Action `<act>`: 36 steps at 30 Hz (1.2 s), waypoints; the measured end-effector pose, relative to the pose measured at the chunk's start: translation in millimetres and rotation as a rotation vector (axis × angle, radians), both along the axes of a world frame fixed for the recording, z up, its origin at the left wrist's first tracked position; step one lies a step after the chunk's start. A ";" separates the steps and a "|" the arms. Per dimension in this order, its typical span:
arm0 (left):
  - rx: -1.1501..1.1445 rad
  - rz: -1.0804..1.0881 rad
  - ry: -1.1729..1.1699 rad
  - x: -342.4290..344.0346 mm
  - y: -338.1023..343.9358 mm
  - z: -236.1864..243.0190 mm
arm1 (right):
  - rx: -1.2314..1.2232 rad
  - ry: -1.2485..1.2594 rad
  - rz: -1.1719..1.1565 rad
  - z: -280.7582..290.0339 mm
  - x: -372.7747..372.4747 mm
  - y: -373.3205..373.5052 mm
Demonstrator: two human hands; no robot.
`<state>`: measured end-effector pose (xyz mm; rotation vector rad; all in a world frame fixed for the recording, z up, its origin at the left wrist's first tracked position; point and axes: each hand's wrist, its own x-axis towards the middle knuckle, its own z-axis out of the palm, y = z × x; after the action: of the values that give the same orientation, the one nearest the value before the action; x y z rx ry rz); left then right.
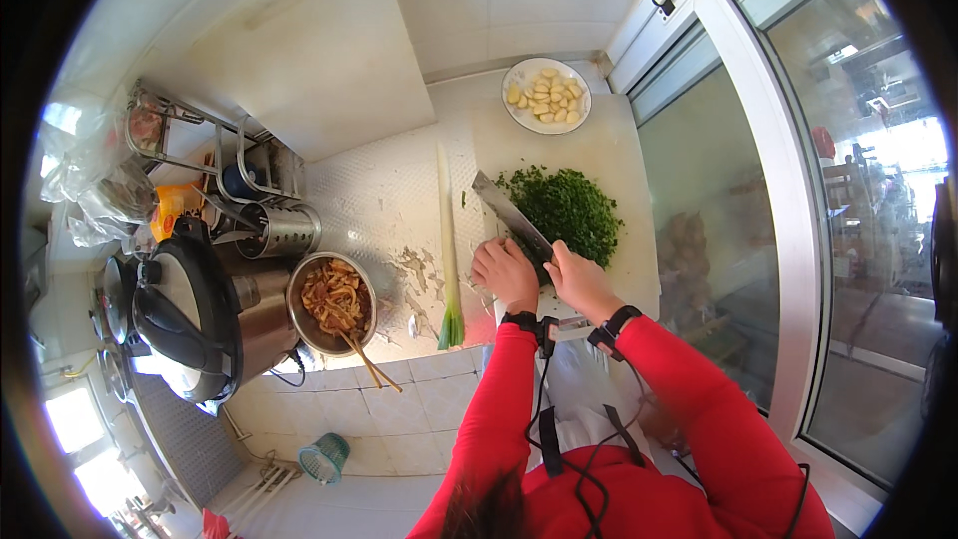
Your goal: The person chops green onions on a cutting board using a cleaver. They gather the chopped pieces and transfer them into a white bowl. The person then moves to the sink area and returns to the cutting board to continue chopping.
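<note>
Your right hand [579,277] gripped the broad steel cleaver [511,214] and your left hand [505,271] pressed it, steadying it beside the far chopped green herb pile [571,208]

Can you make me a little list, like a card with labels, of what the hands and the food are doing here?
place: white kitchen counter by a window
left hand: rests on the cleaver near its handle end
right hand: grip on the cleaver's handle
under the blade: pile of chopped greens on a white cutting board
beside the board: long leek
at the back: plate of garlic cloves
on the left: metal bowl of food with chopsticks, black cooker
</note>
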<state>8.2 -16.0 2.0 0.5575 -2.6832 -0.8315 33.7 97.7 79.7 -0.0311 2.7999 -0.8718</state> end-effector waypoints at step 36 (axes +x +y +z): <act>-0.285 -0.028 -0.061 -0.9 3.6 -15.6 | 0.050 -0.117 -0.084 46.5 55.1 4.2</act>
<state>7.4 -12.4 -13.6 0.4837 -2.8026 -0.4315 88.8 101.9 126.3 0.1420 2.7288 -0.7940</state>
